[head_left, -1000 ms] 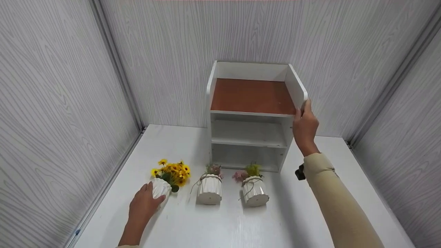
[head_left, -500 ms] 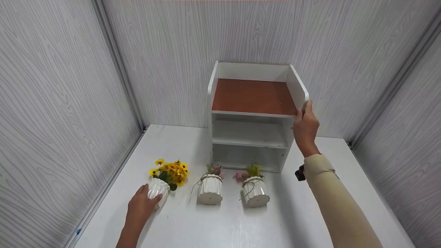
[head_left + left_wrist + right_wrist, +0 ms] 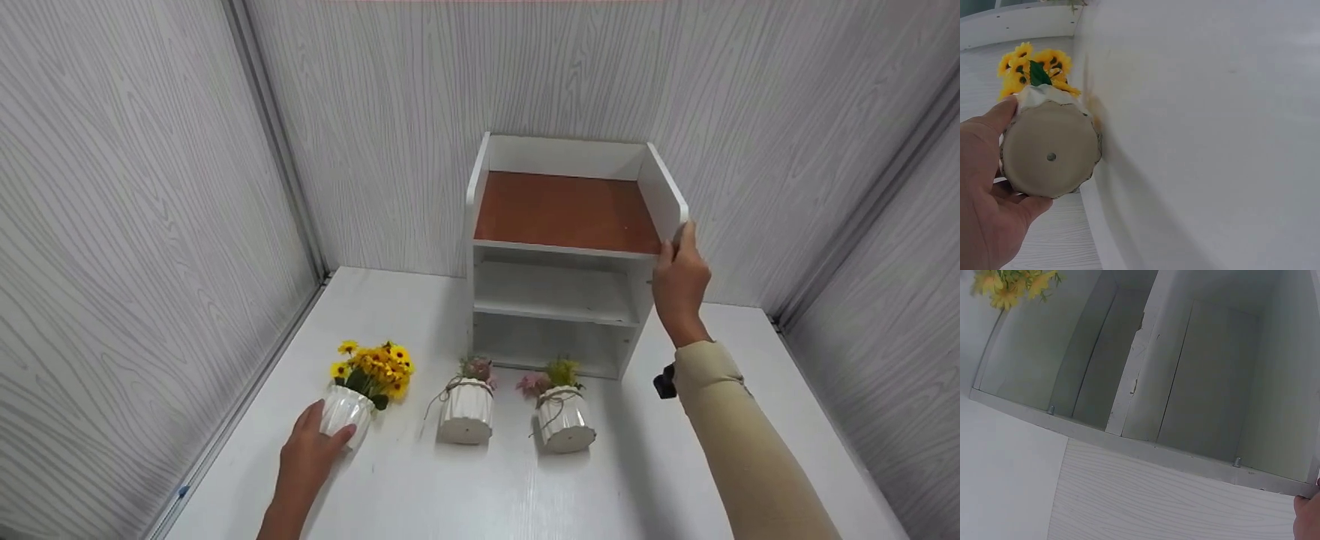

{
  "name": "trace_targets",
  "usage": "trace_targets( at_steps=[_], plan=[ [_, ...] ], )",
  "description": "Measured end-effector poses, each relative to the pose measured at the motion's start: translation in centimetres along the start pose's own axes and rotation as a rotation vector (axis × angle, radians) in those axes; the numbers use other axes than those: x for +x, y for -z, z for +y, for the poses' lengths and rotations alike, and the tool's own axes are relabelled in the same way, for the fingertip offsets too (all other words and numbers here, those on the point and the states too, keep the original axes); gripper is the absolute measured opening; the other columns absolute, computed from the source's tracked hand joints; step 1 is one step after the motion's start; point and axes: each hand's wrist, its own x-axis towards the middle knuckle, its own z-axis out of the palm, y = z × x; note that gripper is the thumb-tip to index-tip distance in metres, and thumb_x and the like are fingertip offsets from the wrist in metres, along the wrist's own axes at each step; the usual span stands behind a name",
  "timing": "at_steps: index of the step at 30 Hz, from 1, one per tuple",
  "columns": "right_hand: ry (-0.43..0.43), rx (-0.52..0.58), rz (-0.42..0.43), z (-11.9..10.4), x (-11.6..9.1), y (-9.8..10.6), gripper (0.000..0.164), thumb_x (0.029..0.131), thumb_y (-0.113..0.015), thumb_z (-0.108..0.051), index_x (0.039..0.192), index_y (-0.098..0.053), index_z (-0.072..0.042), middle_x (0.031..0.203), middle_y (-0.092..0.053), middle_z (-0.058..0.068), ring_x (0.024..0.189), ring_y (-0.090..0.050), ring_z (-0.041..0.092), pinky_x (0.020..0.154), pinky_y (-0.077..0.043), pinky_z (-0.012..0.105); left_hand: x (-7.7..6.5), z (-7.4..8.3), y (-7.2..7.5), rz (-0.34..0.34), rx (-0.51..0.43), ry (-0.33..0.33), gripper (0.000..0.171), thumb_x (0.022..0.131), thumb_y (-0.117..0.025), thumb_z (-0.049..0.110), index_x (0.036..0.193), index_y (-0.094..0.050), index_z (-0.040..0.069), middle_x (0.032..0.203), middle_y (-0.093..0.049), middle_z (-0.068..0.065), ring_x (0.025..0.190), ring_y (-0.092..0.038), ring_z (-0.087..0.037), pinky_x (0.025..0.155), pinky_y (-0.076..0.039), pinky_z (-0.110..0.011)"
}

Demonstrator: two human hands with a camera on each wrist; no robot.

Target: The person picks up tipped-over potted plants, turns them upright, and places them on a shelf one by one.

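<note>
My left hand point(image 3: 304, 454) grips a white ribbed flowerpot point(image 3: 347, 411) of yellow artificial flowers point(image 3: 381, 369), thumb on one side and fingers on the other. In the left wrist view the pot's round base point(image 3: 1053, 149), with a small hole in it, faces the camera, and the flowers point away toward the back. At the right, my right hand point(image 3: 681, 285) holds the front edge of the right side panel of a white shelf unit point(image 3: 555, 315) with a reddish-brown top point(image 3: 570, 214). Only a bit of that hand point(image 3: 1307, 517) shows in the right wrist view.
Two more white pots, one with pink flowers point(image 3: 466, 412) and one with pink and yellow-green flowers point(image 3: 566, 421), lie tipped before the shelf unit, bases toward me. Both have twine round them. Wood-grain panels point(image 3: 390, 135) enclose the white table point(image 3: 420, 495) at back and sides.
The head view has swung slightly, so the scene sits further right. Against the table, the pot in my left hand has shifted a little left and turned slightly. My right hand keeps its hold.
</note>
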Motion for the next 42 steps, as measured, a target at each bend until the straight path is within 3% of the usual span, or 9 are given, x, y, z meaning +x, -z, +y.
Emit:
trace_targets(
  at_steps=[10, 18, 22, 30, 36, 42],
  plan=[
    [0.001, 0.004, 0.002, 0.0, -0.1, -0.1, 0.049, 0.099, -0.051, -0.011, 0.146, -0.037, -0.008, 0.127, -0.058, 0.023, 0.115, -0.057, 0.033, 0.088, -0.048, 0.054, -1.0, -0.5, 0.3, -0.06, -0.027, 0.033, 0.096, 0.084, -0.068, 0.051, 0.15, -0.017, 0.003, 0.151, -0.021, -0.025, 0.138, -0.022, -0.046, 0.107, -0.022, -0.062],
    [0.015, -0.007, 0.019, 0.0, 0.1, 0.1, 0.048, 0.099, -0.05, -0.01, 0.145, -0.039, -0.007, 0.125, -0.059, 0.024, 0.112, -0.059, 0.035, 0.084, -0.048, 0.055, -1.8, -0.7, 1.0, -0.074, 0.036, 0.024, 0.099, 0.083, -0.068, 0.051, 0.149, -0.016, -0.002, 0.146, -0.023, -0.029, 0.135, -0.026, -0.048, 0.105, -0.028, -0.06],
    [0.025, -0.004, 0.025, 0.0, 0.0, 0.0, 0.046, 0.098, -0.052, -0.008, 0.142, -0.041, -0.006, 0.121, -0.06, 0.025, 0.11, -0.06, 0.036, 0.083, -0.048, 0.056, -2.0, -0.8, 1.5, -0.085, 0.059, 0.024, 0.099, 0.083, -0.069, 0.047, 0.147, -0.016, -0.007, 0.144, -0.024, -0.032, 0.134, -0.025, -0.049, 0.106, -0.025, -0.061],
    [0.024, -0.009, 0.029, 0.1, 0.0, 0.0, 0.042, 0.097, -0.053, -0.008, 0.138, -0.044, -0.004, 0.118, -0.062, 0.025, 0.104, -0.062, 0.035, 0.08, -0.049, 0.054, -2.0, -1.2, 1.5, -0.138, 0.057, 0.123, 0.106, 0.081, -0.072, 0.046, 0.147, -0.009, -0.009, 0.146, -0.017, -0.034, 0.135, -0.022, -0.049, 0.108, -0.024, -0.06],
    [0.012, 0.002, 0.027, 0.1, 0.0, -0.1, 0.037, 0.097, -0.052, -0.008, 0.134, -0.046, -0.003, 0.117, -0.062, 0.024, 0.1, -0.062, 0.034, 0.081, -0.049, 0.055, -2.0, -1.5, 1.5, -0.168, -0.012, 0.17, 0.115, 0.08, -0.072, 0.049, 0.148, -0.001, -0.01, 0.148, -0.014, -0.035, 0.137, -0.016, -0.049, 0.109, -0.02, -0.059],
    [0.015, -0.001, 0.029, 0.2, 0.0, -0.2, 0.037, 0.097, -0.053, -0.009, 0.133, -0.047, -0.002, 0.116, -0.063, 0.023, 0.096, -0.062, 0.032, 0.081, -0.049, 0.053, -2.3, -2.1, 1.3, -0.161, -0.043, 0.187, 0.116, 0.077, -0.075, 0.047, 0.148, -0.004, -0.01, 0.143, -0.013, -0.034, 0.132, -0.026, -0.05, 0.106, -0.026, -0.06]
  ],
)
